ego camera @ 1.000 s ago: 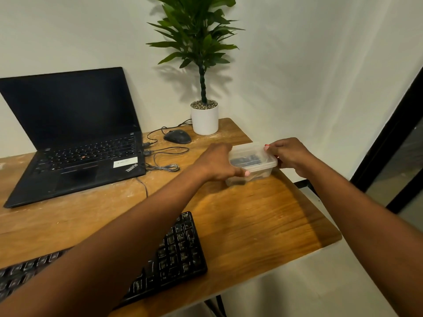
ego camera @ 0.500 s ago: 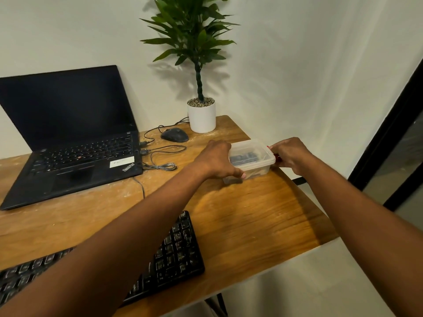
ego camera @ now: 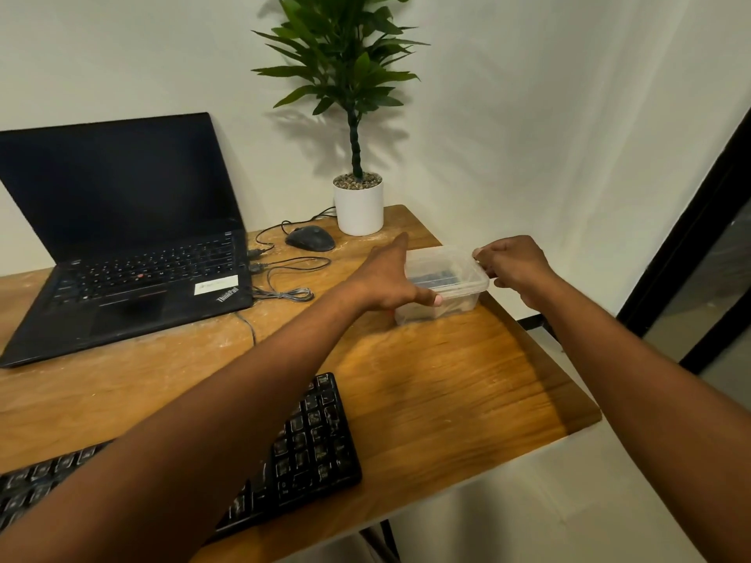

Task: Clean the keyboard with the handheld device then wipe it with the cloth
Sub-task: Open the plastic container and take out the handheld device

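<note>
The left hand (ego camera: 386, 278) grips the near left side of a clear lidded plastic box (ego camera: 445, 284), thumb along its front, while the right hand (ego camera: 513, 266) pinches the lid's far right corner. The box sits toward the right edge of the wooden worktop (ego camera: 447, 384); the black keyboard (ego camera: 313, 444) lies nearer, partly under the left forearm.

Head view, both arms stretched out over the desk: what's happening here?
A person is working at a clear plastic container near the desk's far right edge. The left hand braces its near side, thumb on the front wall; the right hand pinches the lid's right rim, apparently to open it. Something dark lies inside. The black keyboard sits untouched at the near edge; no cloth is visible.
</note>
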Demonstrator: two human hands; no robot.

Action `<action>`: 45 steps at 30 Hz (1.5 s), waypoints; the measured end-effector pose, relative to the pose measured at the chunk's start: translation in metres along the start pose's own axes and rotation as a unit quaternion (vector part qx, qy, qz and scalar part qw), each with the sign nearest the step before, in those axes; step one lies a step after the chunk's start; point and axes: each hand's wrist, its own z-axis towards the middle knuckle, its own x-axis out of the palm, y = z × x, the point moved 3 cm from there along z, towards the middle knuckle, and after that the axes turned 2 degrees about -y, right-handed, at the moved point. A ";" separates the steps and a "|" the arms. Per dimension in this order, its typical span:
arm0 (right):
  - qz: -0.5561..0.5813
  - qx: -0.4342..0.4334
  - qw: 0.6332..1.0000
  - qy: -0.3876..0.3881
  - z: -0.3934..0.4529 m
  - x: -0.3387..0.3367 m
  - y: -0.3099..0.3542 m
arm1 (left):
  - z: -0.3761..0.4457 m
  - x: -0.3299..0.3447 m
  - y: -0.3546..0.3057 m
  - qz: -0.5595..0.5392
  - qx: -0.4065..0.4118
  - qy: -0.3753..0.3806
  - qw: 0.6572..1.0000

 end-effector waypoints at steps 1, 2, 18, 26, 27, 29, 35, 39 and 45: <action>0.004 -0.008 1.000 0.004 -0.001 0.000 0.003 | -0.001 -0.001 -0.002 -0.002 0.001 -0.005 1.000; 0.006 -0.016 1.000 0.006 -0.002 -0.001 0.006 | -0.002 -0.002 -0.004 -0.005 0.002 -0.010 1.000; -0.058 -0.036 0.998 0.010 -0.061 -0.054 -0.001 | -0.067 0.025 -0.053 0.070 0.053 -0.044 0.995; -0.087 0.004 0.996 0.034 -0.083 -0.062 -0.019 | -0.092 0.052 -0.058 0.075 0.063 -0.048 0.994; -0.097 0.009 0.995 0.039 -0.084 -0.061 -0.022 | -0.094 0.055 -0.056 0.082 0.065 -0.049 0.993; -0.111 0.015 0.993 0.044 -0.087 -0.058 -0.025 | -0.098 0.060 -0.053 0.090 0.072 -0.052 0.992; -0.171 0.005 0.985 0.031 -0.088 -0.049 -0.032 | -0.100 0.073 -0.041 0.078 0.061 -0.023 0.995; -0.221 -0.027 0.975 0.013 -0.089 -0.043 -0.034 | -0.100 0.080 -0.034 0.068 0.062 -0.015 0.996; -0.290 -0.047 0.956 -0.006 -0.095 -0.038 -0.027 | -0.098 0.081 -0.030 0.074 0.064 -0.013 0.995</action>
